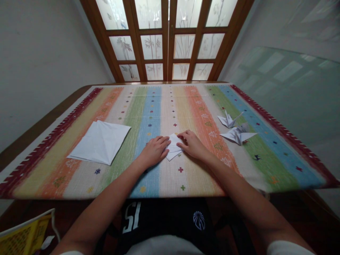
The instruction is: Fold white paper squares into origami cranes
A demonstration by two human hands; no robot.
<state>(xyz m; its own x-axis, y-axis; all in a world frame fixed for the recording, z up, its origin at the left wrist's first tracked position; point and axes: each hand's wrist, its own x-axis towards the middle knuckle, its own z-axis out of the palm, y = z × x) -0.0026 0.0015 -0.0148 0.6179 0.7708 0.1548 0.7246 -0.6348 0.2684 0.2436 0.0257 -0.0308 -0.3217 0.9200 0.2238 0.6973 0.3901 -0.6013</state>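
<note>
A small, partly folded piece of white paper (pixel 174 146) lies on the striped tablecloth (pixel 148 106) in front of me. My left hand (pixel 154 150) rests on its left side, fingers bent and pressing down on the paper. From the right, my right hand (pixel 191 143) presses on the same paper with curled fingertips. Both hands touch the paper and partly hide it.
A larger creased white sheet (pixel 101 141) lies flat to the left. Two folded paper cranes (pixel 227 120) (pixel 238 134) sit at the right. A wooden door with frosted panes (pixel 167 39) stands beyond the table. A yellow bag (pixel 25 235) is at the lower left.
</note>
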